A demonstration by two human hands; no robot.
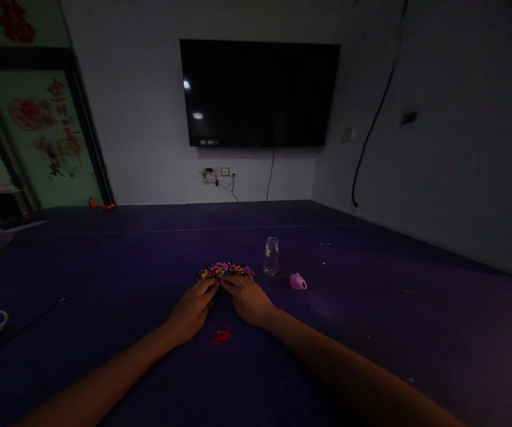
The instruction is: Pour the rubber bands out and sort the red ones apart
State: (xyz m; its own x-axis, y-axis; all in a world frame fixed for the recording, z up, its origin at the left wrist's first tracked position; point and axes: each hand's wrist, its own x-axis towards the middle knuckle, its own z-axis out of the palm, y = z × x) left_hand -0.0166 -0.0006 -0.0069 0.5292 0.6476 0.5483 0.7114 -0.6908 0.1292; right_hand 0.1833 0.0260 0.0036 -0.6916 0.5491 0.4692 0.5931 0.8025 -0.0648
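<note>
Left hand (pixel 197 306) and right hand (pixel 250 299): fingers half-curled at near edge of multicoloured elastic-band pile (pixel 224 270), hold indiscernible | Apparently done: few red bands (pixel 222 335) apart, nearer | Left: mixed pile

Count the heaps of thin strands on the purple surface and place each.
2: the multicoloured heap at the left hand and right hand; the small red heap nearer the camera. Hands may hide more.

Multicoloured bands (pixel 224 270) (pink, yellow, perhaps blue)
</note>
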